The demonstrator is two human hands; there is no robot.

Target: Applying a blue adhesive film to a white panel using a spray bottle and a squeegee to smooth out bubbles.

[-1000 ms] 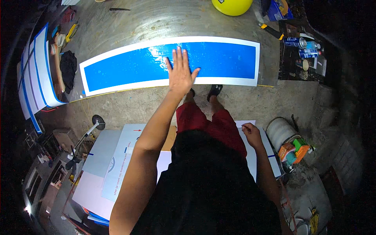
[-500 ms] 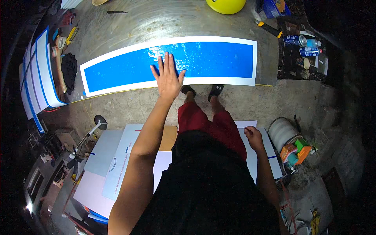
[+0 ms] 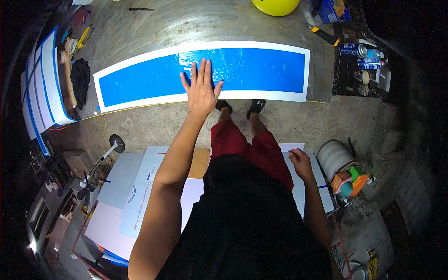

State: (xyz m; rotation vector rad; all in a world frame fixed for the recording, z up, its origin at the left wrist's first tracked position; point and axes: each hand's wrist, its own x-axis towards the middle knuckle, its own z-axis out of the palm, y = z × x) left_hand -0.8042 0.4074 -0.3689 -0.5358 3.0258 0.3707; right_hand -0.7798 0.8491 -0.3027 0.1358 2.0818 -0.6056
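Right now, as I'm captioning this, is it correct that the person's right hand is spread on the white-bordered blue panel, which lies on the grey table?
Not quite: the head view shows the left hand spread on the white-bordered blue panel, which lies on the grey table; the right hand is beside the red shorts.

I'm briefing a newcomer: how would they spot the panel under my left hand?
Find the grey table across the top. Along its near edge lies a long panel, the left hand spread on it. Its blue middle inside a white border sets it apart from the white, blue-edged sheets at far left.
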